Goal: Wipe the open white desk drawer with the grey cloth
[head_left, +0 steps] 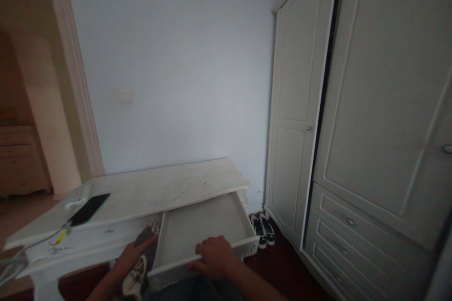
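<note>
My right hand is closed over the front panel of a pulled-out white drawer, its fingers curled over the top edge. The drawer's inside shows a bare pale bottom. To the left of the drawer, my left hand is closed on a dark cloth with a white flower-like pattern. Folds of the cloth appear both above and below the hand, beside the drawer's left wall. My left fingertips are partly lost in shadow against the cloth.
The drawer belongs to a white desk against the wall. A dark tablet with a cable lies at its left, beside a white device. Black-and-white shoes stand on the floor. A white wardrobe rises at right.
</note>
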`<state>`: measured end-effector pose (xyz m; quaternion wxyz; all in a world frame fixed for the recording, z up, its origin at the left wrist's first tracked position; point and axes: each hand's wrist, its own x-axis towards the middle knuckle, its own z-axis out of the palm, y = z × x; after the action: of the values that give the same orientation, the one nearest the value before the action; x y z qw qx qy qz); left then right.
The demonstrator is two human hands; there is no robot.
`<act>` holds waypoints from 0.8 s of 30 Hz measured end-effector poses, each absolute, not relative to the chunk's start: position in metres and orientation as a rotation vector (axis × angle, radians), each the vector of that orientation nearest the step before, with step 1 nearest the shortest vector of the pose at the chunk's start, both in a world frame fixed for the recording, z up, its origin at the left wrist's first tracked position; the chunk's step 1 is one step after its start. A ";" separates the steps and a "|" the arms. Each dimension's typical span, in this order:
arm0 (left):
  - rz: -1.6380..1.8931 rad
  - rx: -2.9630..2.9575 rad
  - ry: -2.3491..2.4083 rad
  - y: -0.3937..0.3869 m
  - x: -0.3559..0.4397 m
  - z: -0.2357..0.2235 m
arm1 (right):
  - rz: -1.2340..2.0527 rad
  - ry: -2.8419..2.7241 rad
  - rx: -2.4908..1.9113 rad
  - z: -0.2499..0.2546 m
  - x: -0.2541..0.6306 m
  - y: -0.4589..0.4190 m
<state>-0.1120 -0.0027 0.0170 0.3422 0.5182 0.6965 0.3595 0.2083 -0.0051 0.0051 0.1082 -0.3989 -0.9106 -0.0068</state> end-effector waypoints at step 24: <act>0.575 2.055 1.962 -0.055 -0.058 0.062 | 0.181 -2.382 -1.228 0.019 0.289 0.014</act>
<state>-0.0582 -0.0551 0.0617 0.1209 0.7038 0.6718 0.1970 0.2889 0.0137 0.0191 0.2258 -0.4452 -0.8640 0.0655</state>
